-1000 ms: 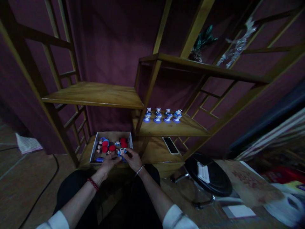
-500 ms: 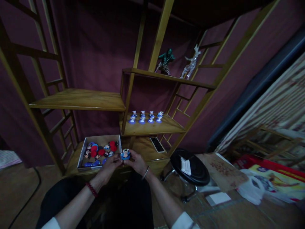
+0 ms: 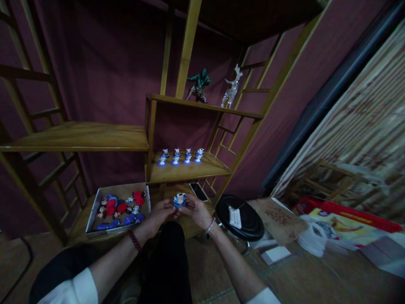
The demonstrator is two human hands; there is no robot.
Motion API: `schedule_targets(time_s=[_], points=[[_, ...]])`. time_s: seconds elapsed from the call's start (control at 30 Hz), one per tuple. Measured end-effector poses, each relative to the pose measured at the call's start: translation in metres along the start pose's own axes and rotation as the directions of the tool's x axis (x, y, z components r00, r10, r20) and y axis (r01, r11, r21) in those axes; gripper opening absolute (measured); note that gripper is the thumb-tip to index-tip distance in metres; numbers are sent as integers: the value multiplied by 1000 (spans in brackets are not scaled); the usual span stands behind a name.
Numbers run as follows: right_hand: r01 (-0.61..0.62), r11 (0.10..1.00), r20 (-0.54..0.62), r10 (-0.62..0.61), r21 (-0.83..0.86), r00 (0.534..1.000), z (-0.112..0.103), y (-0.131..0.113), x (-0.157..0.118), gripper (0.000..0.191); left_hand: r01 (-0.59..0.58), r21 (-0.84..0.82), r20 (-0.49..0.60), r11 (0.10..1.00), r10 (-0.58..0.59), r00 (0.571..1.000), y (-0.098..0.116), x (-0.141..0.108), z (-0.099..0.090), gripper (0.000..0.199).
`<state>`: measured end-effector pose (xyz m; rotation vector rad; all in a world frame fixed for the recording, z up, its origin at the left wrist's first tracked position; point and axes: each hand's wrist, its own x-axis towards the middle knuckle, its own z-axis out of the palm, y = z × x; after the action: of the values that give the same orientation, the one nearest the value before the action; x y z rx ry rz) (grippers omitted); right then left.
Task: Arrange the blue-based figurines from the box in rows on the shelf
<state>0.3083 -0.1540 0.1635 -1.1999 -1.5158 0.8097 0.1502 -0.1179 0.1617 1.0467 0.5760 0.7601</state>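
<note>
A small blue-and-white toy figurine (image 3: pixel 179 200) is held upright between my hands, in front of the low shelf. My right hand (image 3: pixel 196 210) grips its right side with thumb and fingers. From the left, my left hand (image 3: pixel 160 215) closes its fingertips on the figurine's lower edge. Left of my hands, an open cardboard box (image 3: pixel 93 211) holds several red, blue and purple figurines in a loose heap. Above, several small figurines on purple bases (image 3: pixel 176 160) stand in two rows on a wooden shelf (image 3: pixel 190 171).
A phone (image 3: pixel 198 192) lies on the bottom shelf, right of my hands. A green figure (image 3: pixel 200 84) and a clear deer ornament (image 3: pixel 232 88) stand higher up. At the right are a round black stool (image 3: pixel 253 219) with a white packet and a plastic bag (image 3: pixel 312 238).
The view has turned to the right, so the shelves and box sit further left. My hands have moved right, away from the box, still with the figurine between them.
</note>
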Motion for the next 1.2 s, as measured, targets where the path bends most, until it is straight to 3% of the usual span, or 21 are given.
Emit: schedule_targets(time_s=[0.2, 0.6, 1.0, 1.2], points=[[-17, 998, -49, 14, -59, 999, -27, -11, 2, 37, -24, 77, 47, 997, 20, 999, 14, 14, 24, 27], [-20, 1000, -109, 21, 11, 994, -66, -21, 10, 37, -95, 174, 70, 980, 84, 994, 30, 43, 60, 23], [-20, 998, -190, 30, 58, 981, -117, -17, 33, 41, -162, 254, 87, 954, 144, 986, 38, 82, 98, 30], [-35, 999, -255, 40, 21, 966, -145, -10, 49, 46, -250, 458, 66, 853, 248, 967, 30, 114, 108, 36]])
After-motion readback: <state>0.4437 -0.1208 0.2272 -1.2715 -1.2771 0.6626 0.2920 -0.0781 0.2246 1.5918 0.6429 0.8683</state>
